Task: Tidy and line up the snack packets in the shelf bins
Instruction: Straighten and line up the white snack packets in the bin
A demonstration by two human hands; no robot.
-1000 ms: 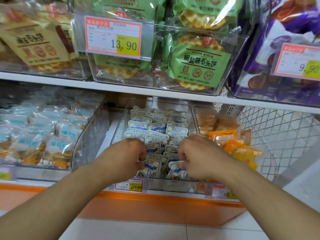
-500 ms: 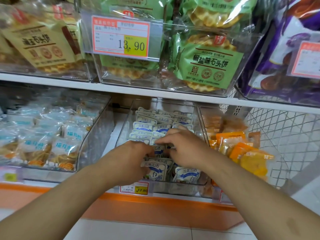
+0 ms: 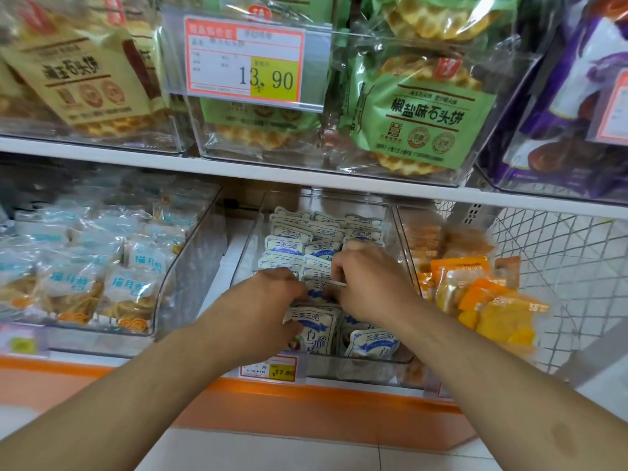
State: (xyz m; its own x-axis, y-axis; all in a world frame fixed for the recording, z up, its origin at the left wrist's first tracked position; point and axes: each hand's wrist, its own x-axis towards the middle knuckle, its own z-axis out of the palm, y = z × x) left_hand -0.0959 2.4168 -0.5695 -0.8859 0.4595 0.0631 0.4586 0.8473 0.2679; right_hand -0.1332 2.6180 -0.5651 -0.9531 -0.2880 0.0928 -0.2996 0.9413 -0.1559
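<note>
Both hands down in the clear middle bin (image 3: 249, 248) on the lower shelf, approx centre of view. Bin holds white-and-blue snack packets (image 3: 289, 245) standing in rows front to back; rear rows look fairly neat, front ones at 6 o'clock lean fwd against the bin's front wall.

Left hand (image 3: 261, 300): fingers curled down into the packets, tips hidden among them, so grip on a packet can't be told for sure. It sits just above a front packet (image 3: 311, 326) w/ blue print, touching its top edge.

Right hand (image 3: 368, 282): fingers curled tight, thumb and forefinger pinching the top edge of a mid-row packet (image 3: 316, 287); a thin white seam edge sticks out by the knuckles. The two hands are nearly touching.

At 9 o'clock, a second clear bin (image 3: 190, 266) w/ pale-blue spiral-biscuit packs. At 3 o'clock, orange packets (image 3: 475, 287) in a bin beside a white wire basket (image 3: 560, 266). Upper shelf at 12 o'clock: green waffle-biscuit bags (image 3: 424, 110) and a price tag (image 3: 244, 59) reading 13.90. Small tag (image 3: 268, 368) at the middle bin's front, 17.80.
</note>
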